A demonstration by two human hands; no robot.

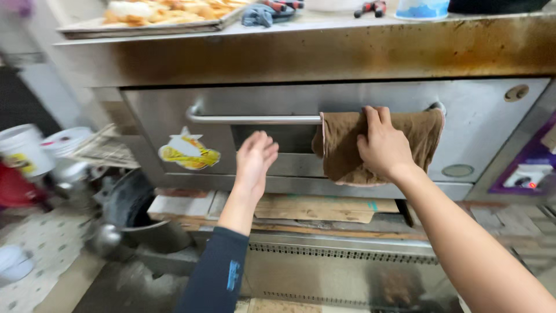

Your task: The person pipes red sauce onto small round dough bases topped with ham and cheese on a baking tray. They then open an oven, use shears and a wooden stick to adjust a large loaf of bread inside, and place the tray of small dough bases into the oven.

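Note:
A steel oven door [174, 113] faces me, with a long metal handle bar [249, 120] across it. A brown cloth [417, 139] hangs over the right part of the bar. My right hand [382, 142] grips the bar through that cloth, fingers curled over the top. My left hand [255, 159] hovers open just below the bare middle of the bar, fingers together, holding nothing. A dark sleeve covers my left forearm. A yellow sticker [188, 153] is stuck on the door's left side.
A tray of baked pastries [156, 14], a blue rag [258, 15] and a cup [423, 8] sit on the oven top. White buckets [23, 150] and a dark pan [130, 203] stand at left. Cardboard sheets [318, 208] lie below the door.

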